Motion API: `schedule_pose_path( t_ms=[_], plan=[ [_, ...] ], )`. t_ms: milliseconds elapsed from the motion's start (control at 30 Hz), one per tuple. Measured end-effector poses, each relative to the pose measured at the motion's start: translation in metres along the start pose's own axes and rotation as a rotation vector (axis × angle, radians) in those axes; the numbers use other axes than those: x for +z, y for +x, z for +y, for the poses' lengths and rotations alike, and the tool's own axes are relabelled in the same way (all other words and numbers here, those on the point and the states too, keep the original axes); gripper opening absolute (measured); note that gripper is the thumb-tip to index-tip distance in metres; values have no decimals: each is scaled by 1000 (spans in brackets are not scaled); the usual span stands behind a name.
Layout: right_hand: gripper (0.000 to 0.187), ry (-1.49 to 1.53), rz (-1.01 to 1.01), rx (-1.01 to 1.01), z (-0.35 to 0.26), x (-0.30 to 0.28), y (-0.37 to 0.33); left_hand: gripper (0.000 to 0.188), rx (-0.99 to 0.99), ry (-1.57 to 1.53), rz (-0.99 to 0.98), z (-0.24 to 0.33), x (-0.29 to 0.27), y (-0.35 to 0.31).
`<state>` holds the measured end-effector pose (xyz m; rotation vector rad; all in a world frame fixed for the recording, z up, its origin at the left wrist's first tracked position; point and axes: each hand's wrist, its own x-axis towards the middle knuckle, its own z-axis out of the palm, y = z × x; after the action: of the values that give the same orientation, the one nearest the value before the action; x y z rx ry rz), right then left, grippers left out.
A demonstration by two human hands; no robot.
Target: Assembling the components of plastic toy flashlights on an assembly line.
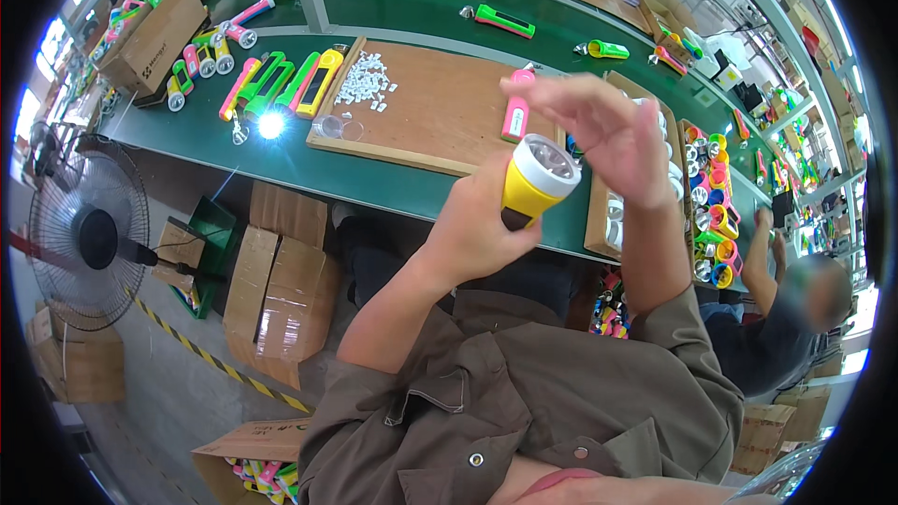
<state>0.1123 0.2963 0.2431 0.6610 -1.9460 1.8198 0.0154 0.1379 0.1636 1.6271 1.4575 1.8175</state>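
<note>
Left grip (475, 220) is curling snugly round a yellow flashlight (531, 194) by the wooden tray (440, 98)'s near right corner, probably keeping its lens (550, 163) uncovered, right grip (606, 136)'s hovering loosely spread beside that end, and the tray's rim is likely corralling those white bits (363, 84) far left.

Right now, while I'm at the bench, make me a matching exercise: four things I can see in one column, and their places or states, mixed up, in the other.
Things:
1. yellow flashlight
2. small white pieces
3. fan
4. right hand

Places or states:
A. at the far left of the picture
B. raised, with fingers extended
C. gripped in the left hand
D. scattered on the brown board

Right pairs: 1-C, 2-D, 3-A, 4-B.
</note>
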Motion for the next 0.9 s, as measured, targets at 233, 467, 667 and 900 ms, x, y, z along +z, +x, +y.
schedule_pose_path(
  t_ms=[233,467,667,900],
  plan=[
    [73,-649,-58,707,-13,24,29,61,-73,439,32,3,3,7],
    [86,-365,-248,345,0,13,13,42,-378,-109,-230,33,-9,11],
    [92,-231,-471,-150,1,10,26,29,-663,-975,-395,56,-7,2],
    [76,-603,-472,343,-24,15,32,35,-248,-94,-34,25,16,2]
  ],
)
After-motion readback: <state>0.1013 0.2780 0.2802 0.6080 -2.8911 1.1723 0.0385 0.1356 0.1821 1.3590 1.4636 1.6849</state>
